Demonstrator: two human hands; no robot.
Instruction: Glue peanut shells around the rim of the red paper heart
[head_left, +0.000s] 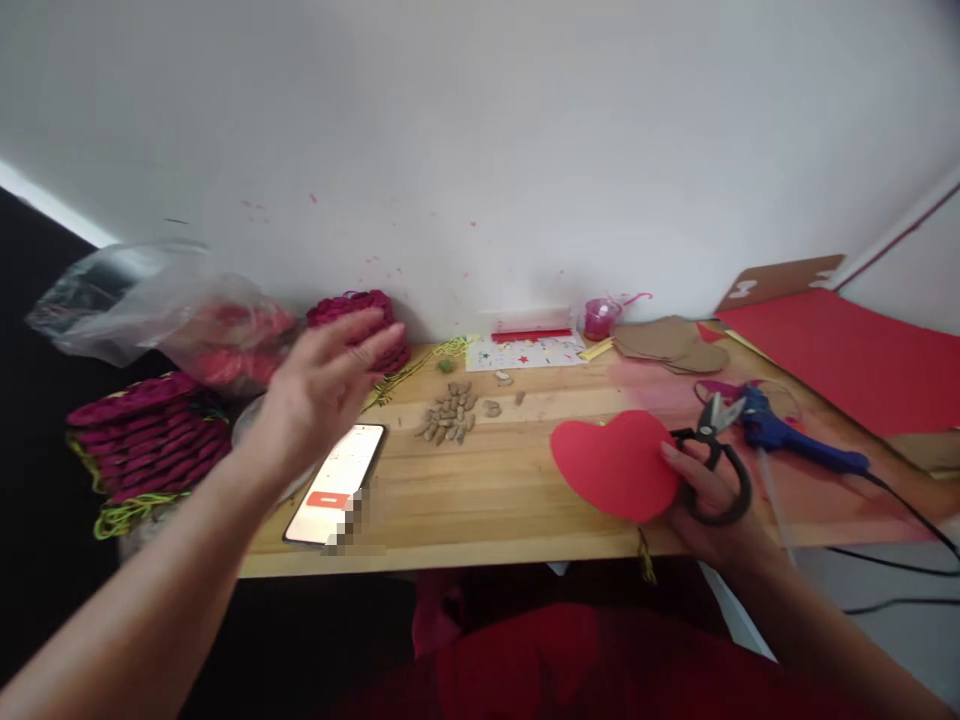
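Observation:
A red paper heart point(619, 465) is pinched in my right hand point(705, 510), the thumb pressing on its right edge. Black-handled scissors point(705, 432) are in the same hand, one handle loop around part of it, their blades pointing up and away. On the left, my left hand point(319, 385) is raised with fingers stretched out, holding nothing. Below it, a lit phone point(330, 490) lies near the table's front edge. A pile of peanuts point(450, 412) sits mid-table between my hands.
A blue glue gun point(802, 440) with a cord lies right of the scissors. Red sheets point(855, 350) and brown cutouts point(667, 345) lie at the back right. A pink cup point(600, 318) stands by the wall. Magenta woven pieces point(150, 435) and a plastic bag point(217, 320) are left.

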